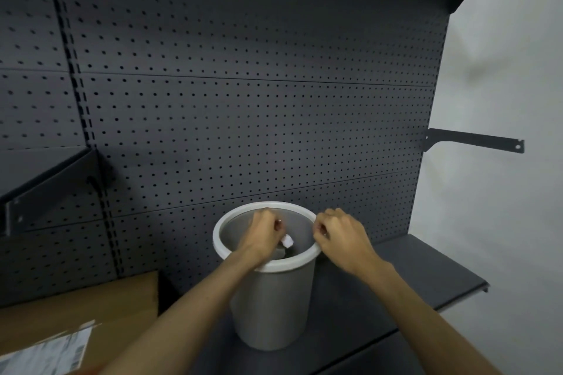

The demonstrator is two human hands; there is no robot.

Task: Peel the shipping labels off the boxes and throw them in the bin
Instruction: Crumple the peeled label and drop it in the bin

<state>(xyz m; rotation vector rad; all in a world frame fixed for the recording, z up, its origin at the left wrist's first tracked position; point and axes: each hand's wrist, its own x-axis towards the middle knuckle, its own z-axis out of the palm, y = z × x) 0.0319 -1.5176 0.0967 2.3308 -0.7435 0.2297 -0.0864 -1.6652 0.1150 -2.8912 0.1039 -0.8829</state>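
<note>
A grey bin (271,307) with a white rim stands on the dark shelf. My left hand (263,231) is over its opening, fingers curled, with a small white label scrap (288,241) at its fingertips just inside the bin. My right hand (339,233) hovers at the bin's right rim with its fingers curled together; whether it pinches anything is unclear. At the lower left lies a cardboard box (91,304) with a white shipping label (48,353) on its top, the label's edge looking lifted.
A dark pegboard wall (243,100) rises right behind the bin. The dark shelf (411,271) runs to the right and ends at a white wall. A shelf bracket (475,140) sticks out at the upper right and another (51,179) at the left.
</note>
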